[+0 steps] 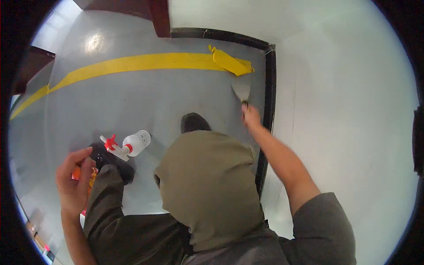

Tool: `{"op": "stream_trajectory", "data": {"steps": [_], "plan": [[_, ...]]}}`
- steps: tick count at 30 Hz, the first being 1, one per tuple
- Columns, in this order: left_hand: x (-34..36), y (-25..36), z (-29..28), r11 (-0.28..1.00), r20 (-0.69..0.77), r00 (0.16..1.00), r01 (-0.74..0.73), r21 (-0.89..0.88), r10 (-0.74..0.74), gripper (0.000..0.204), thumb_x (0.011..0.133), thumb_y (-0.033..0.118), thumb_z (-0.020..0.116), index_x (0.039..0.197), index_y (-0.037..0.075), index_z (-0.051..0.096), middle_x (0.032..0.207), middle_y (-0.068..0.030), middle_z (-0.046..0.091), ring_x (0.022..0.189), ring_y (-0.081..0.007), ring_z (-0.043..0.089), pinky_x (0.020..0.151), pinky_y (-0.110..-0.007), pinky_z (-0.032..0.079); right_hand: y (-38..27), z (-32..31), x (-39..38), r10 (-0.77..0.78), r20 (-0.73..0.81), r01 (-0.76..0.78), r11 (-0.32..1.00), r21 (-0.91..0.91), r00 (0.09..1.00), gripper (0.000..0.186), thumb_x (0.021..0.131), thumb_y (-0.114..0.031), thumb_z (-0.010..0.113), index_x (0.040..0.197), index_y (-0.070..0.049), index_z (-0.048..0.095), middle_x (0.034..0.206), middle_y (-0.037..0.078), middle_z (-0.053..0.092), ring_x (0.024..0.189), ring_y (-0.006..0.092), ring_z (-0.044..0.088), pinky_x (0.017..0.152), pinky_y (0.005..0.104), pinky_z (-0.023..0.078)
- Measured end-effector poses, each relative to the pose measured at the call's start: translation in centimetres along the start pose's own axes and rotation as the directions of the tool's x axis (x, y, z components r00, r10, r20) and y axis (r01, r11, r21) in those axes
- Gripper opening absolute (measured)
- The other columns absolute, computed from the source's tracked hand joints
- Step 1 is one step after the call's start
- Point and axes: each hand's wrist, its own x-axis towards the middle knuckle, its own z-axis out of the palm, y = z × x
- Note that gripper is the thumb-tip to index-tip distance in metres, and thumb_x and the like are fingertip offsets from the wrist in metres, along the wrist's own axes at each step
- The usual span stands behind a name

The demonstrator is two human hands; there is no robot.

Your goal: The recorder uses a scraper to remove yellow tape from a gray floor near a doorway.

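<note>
My right hand [251, 117] is closed round the handle of a putty knife [241, 88]. Its broad metal blade points away from me, just short of a peeled, bunched piece of yellow floor tape [231, 63]. That loose piece lies over the right end of a long yellow tape strip [145, 62] on the grey floor. On the left, my left hand [74, 180] is raised with thumb and fingers apart, and no object shows in its grip. Close by it stands a white spray bottle [137, 143] with a red trigger.
A black baseboard [270, 97] runs along the white wall [344, 101] close on my right and turns the corner ahead. Dark red-brown door frame [160, 17] stands at the top. Beside my left shoe [128, 170] lies an orange-red item [92, 179], partly hidden by my hand.
</note>
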Motion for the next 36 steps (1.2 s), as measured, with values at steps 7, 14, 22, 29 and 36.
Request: {"op": "stream_trajectory", "data": {"steps": [7,14,22,29,36], "plan": [[0.3,-0.3,0.3,0.988,0.069,0.989,-0.139,0.066,0.134,0.016,0.081,-0.006,0.057,0.096,-0.002,0.062,0.08,-0.0074,0.06,0.071,-0.0128,0.06,0.066,-0.025,0.048,1.8,-0.9,1.3,0.056,-0.088,-0.053,0.998,0.037,0.995,0.034,0.089,-0.04,0.052,0.081,-0.007,0.053,0.063,0.004,0.054,0.041,0.0144,0.042,0.038,0.0316,0.032],[0.0,0.5,-0.4,0.998,-0.027,0.999,0.017,-0.065,-0.019,0.016,0.081,-0.007,0.057,0.096,-0.002,0.061,0.08,-0.0078,0.06,0.072,-0.0126,0.059,0.065,-0.026,0.047,-5.3,-0.9,2.4,0.14,0.021,-0.141,0.984,0.107,0.99,0.033,0.088,-0.035,0.053,0.092,-0.002,0.056,0.062,0.006,0.052,0.048,0.0153,0.051,0.041,0.0308,0.039],[0.0,1.4,-0.3,0.999,-0.004,0.999,-0.044,-0.02,0.044,0.017,0.08,-0.007,0.056,0.095,-0.002,0.062,0.077,-0.0076,0.059,0.068,-0.0141,0.059,0.063,-0.025,0.047,-6.3,1.2,2.2,0.115,-0.019,-0.111,0.986,0.125,0.993,0.036,0.087,-0.038,0.053,0.102,-0.005,0.055,0.064,0.007,0.053,0.046,0.0143,0.046,0.041,0.0294,0.034],[0.2,0.6,-0.4,0.988,0.067,0.988,-0.142,0.065,0.138,0.016,0.081,-0.006,0.056,0.096,-0.002,0.062,0.075,-0.0072,0.059,0.067,-0.0142,0.059,0.062,-0.024,0.047,-5.6,0.3,-0.6,0.102,-0.01,-0.101,0.989,0.104,0.995,0.034,0.087,-0.038,0.056,0.096,-0.005,0.054,0.064,0.005,0.053,0.045,0.0131,0.047,0.04,0.0281,0.034],[-0.1,1.1,-0.4,0.999,0.039,0.998,-0.039,-0.032,0.04,0.016,0.08,-0.004,0.057,0.096,-0.002,0.062,0.075,-0.0071,0.058,0.067,-0.0136,0.059,0.06,-0.025,0.046,0.0,-0.6,-3.8,0.144,0.031,-0.147,0.94,0.309,0.989,0.029,0.088,-0.035,0.054,0.09,-0.006,0.054,0.063,0.004,0.054,0.047,0.0117,0.048,0.039,0.0268,0.033]]}}
